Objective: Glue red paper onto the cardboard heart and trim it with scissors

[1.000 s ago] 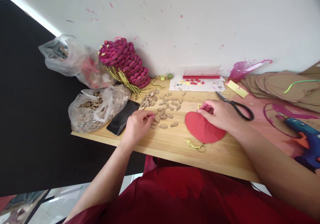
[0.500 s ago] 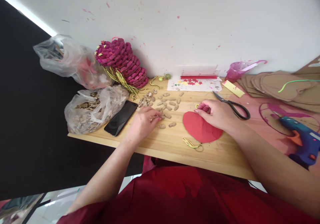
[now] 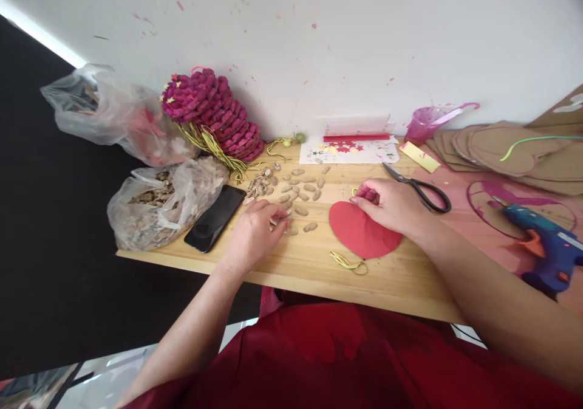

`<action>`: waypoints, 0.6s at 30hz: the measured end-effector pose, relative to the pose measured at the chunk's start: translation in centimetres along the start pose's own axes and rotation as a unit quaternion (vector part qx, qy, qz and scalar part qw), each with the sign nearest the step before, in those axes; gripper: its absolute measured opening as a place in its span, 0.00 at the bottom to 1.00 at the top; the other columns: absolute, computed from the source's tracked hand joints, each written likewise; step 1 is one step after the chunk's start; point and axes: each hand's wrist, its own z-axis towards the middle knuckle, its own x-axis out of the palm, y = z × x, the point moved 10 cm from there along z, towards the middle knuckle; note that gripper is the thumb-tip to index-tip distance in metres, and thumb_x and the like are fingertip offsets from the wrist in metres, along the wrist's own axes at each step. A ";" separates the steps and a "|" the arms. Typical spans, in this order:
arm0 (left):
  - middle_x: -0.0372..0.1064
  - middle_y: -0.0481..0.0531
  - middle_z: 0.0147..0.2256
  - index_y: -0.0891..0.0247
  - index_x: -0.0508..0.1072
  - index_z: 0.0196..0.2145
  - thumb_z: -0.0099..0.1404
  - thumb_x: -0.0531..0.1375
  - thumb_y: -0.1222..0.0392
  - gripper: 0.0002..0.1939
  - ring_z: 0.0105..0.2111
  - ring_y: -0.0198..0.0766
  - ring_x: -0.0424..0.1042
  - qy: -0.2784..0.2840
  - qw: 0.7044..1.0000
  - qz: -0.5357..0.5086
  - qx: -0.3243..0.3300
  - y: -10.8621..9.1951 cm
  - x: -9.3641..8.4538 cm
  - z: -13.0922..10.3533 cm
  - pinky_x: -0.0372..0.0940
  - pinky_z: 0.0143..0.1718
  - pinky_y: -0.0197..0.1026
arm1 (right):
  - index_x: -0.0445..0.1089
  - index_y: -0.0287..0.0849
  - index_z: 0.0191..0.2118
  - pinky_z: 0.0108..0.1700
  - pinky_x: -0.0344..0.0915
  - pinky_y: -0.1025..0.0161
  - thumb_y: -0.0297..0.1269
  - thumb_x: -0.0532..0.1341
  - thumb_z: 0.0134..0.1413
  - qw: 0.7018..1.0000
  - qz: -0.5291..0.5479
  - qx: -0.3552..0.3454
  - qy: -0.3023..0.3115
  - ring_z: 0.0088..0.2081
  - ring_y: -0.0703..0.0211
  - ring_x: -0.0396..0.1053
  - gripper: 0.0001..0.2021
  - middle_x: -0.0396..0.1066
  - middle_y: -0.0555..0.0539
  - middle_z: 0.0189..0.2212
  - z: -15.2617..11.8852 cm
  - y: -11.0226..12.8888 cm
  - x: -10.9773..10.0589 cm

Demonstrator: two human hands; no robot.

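My left hand [image 3: 258, 230] is among loose peanuts [image 3: 310, 188] on the wooden table, its fingers curled and pinched together on a peanut that their tips partly hide. A red paper-covered heart [image 3: 362, 233] lies flat in front of me, a yellow string tassel [image 3: 345, 261] at its lower tip. My right hand [image 3: 382, 202] lies over the heart's upper edge, thumb and bent fingers closed at that edge beside a small yellow loop. The hand covers part of the heart's top.
Left stand a plastic bag of peanut shells [image 3: 150, 214], a black phone [image 3: 215, 219] and a stack of magenta peanut-covered pieces [image 3: 218, 114]. Scissors [image 3: 421, 190], a glue gun [image 3: 542, 239], cardboard hearts [image 3: 501, 151] and a pink cup [image 3: 421, 126] are right. Paper stars [image 3: 346, 146] lie behind.
The whole view has shifted slightly. My left hand has stayed at the peanuts, its fingers shifting a little. My right hand and the heart have kept their places.
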 end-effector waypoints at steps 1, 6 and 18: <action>0.76 0.52 0.33 0.60 0.76 0.35 0.62 0.65 0.63 0.02 0.37 0.43 0.73 -0.004 1.000 -0.002 -0.012 0.3 0.0 0.0 0.67 0.43 0.46 | 0.71 0.45 0.32 0.28 0.58 0.61 0.41 0.63 0.55 1.000 0.001 0.000 0.000 0.27 0.58 0.69 0.06 0.76 0.49 0.28 0.0 0.0 0.0; 0.77 0.51 0.33 0.59 0.76 0.36 0.62 0.65 0.62 0.03 0.38 0.44 0.74 -0.011 0.999 -0.006 -0.030 0.6 -0.2 0.2 0.67 0.44 0.46 | 0.71 0.45 0.32 0.28 0.58 0.61 0.41 0.63 0.55 1.000 0.000 -0.006 -0.004 0.27 0.58 0.70 0.06 0.77 0.49 0.28 0.0 0.0 0.0; 0.79 0.52 0.37 0.59 0.78 0.37 0.66 0.62 0.64 0.04 0.40 0.44 0.75 -0.024 1.000 -0.007 0.000 0.2 -0.6 0.0 0.65 0.50 0.49 | 0.72 0.45 0.32 0.29 0.58 0.61 0.41 0.63 0.55 1.000 0.000 0.001 0.000 0.28 0.58 0.71 0.06 0.77 0.49 0.29 0.0 -0.2 0.1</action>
